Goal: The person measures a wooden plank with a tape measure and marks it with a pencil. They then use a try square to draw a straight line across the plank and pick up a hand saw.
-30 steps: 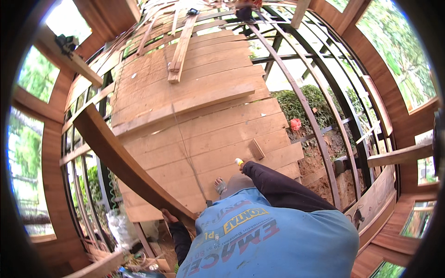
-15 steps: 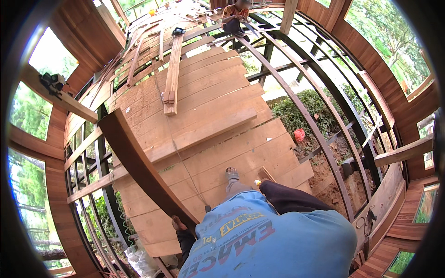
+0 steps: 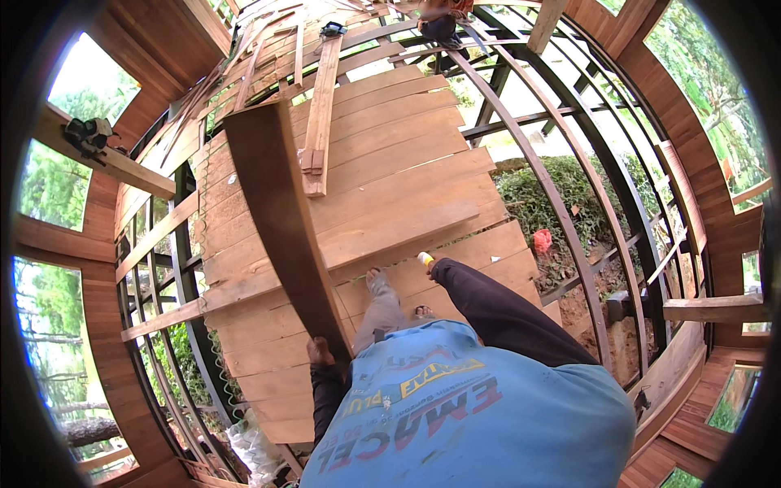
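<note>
A long, dark brown wooden plank [image 3: 277,211] slants up and away from my left side. My left hand [image 3: 320,350] is closed on its left edge near the close end, the fingers partly hidden by the plank. Ahead of my body, my right arm reaches out in a dark sleeve. At the fingers of my right hand [image 3: 431,266] shows something small, white and yellow; whether it is held or wrapped round a finger I cannot tell. That hand is over the floor boards [image 3: 455,252], near a loose thick board [image 3: 399,232] lying across them.
Stacked narrow boards [image 3: 324,114] lie ahead, a dark power tool [image 3: 332,30] at their far end. Open dark joists [image 3: 537,163] run on the right above soil and plants. Another person [image 3: 439,28] is at the far edge. A second tool [image 3: 89,137] rests on a left beam.
The plank's far end has swung up and rightward. My right hand has moved forward and left. My feet have shifted as I step, and the view has moved a little.
</note>
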Demonstrator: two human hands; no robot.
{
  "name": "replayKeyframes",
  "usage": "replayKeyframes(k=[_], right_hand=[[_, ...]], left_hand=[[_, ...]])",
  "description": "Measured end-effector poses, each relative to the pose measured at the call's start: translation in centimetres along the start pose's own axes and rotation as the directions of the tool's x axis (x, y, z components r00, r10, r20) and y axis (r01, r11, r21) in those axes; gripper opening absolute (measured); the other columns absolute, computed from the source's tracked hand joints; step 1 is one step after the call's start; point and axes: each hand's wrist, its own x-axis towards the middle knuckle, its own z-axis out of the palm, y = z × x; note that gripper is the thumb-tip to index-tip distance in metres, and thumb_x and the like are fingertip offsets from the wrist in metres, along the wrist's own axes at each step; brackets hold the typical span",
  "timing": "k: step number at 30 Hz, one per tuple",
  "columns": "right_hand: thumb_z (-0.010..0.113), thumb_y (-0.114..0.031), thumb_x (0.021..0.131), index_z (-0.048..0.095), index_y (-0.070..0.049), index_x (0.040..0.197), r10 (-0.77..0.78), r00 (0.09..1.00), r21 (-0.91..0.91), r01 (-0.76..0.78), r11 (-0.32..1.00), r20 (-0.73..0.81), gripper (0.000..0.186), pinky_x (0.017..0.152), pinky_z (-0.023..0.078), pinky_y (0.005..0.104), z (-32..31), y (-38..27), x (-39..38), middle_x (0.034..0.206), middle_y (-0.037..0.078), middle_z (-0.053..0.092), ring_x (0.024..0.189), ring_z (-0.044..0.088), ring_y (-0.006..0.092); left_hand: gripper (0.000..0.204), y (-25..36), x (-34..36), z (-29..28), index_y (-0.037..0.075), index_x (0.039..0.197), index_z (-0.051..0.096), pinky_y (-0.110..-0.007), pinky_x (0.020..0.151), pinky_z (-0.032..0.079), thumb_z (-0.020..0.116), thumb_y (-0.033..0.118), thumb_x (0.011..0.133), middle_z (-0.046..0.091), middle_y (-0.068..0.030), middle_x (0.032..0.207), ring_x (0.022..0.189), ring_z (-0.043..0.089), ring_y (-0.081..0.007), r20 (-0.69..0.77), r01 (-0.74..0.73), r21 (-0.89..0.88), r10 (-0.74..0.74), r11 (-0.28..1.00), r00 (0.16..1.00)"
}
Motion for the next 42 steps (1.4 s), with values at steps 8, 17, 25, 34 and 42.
replayKeyframes(k=[8, 17, 25, 34, 42], right_hand=[[0.069, -0.016, 0.088, 0.067, -0.005, 0.111, 0.013, 0.993, -0.123, -0.028, 0.992, -0.120, 0.026, 0.057, 0.054, 0.0378, -0.5, -6.6, 7.3, 0.081, 0.013, 0.071, 0.065, 0.068, 0.0234], [0.081, -0.027, 0.077, 0.068, -0.005, 0.118, 0.056, 0.945, -0.222, -0.133, 0.966, -0.321, 0.049, 0.085, 0.056, 0.0401, -4.4, -9.9, 12.3, 0.109, 0.018, 0.072, 0.099, 0.071, 0.0309], [0.072, -0.035, 0.087, 0.065, -0.013, 0.124, 0.291, 0.935, -0.114, -0.318, 0.941, -0.204, 0.043, 0.084, 0.054, 0.0386, -4.5, -17.7, 14.3, 0.108, 0.014, 0.072, 0.099, 0.069, 0.0264], [0.073, -0.025, 0.089, 0.062, -0.006, 0.113, 0.443, 0.890, 0.483, -0.342, 0.806, -0.109, 0.033, 0.042, 0.050, 0.0433, -14.4, -26.1, 33.4, 0.068, 0.017, 0.066, 0.047, 0.061, 0.0261], [0.074, -0.007, 0.082, 0.060, -0.004, 0.112, -0.149, 0.938, 0.173, 0.211, 0.962, -0.314, 0.033, 0.043, 0.051, 0.0392, -31.6, -45.8, 47.0, 0.067, 0.014, 0.065, 0.050, 0.062, 0.0228]], left_hand=[[0.073, 1.5, 20.7, 1.1, 0.007, 0.073, 0.047, -0.032, 0.055, 0.025, 0.042, 0.077, 0.092, 0.039, 0.0048, 0.069, 0.065, 0.035, -0.0082, 0.048, -0.042, 0.080, 0.039, 0.996, 0.998], [0.077, -1.3, 36.8, 0.8, 0.008, 0.067, 0.040, -0.037, 0.052, 0.022, 0.032, 0.080, 0.093, 0.031, 0.0027, 0.062, 0.058, 0.031, -0.0117, 0.055, -0.026, 0.097, 0.021, 0.995, 0.998], [0.074, 0.7, 45.6, 6.8, 0.010, 0.066, 0.040, -0.037, 0.052, 0.021, 0.036, 0.078, 0.093, 0.032, 0.0032, 0.062, 0.060, 0.030, -0.0111, 0.103, -0.003, 0.099, -0.007, 0.995, 0.995], [0.073, -3.2, 62.1, 13.9, 0.011, 0.067, 0.035, -0.037, 0.053, 0.021, 0.035, 0.081, 0.092, 0.028, 0.0044, 0.066, 0.063, 0.029, -0.0105, 0.158, 0.068, 0.186, -0.098, 0.980, 0.983], [0.078, 5.1, 79.6, 25.8, 0.008, 0.070, 0.046, -0.036, 0.054, 0.027, 0.039, 0.083, 0.088, 0.039, 0.0014, 0.067, 0.065, 0.036, -0.0128, 0.117, 0.105, 0.137, -0.121, 0.985, 0.986]])
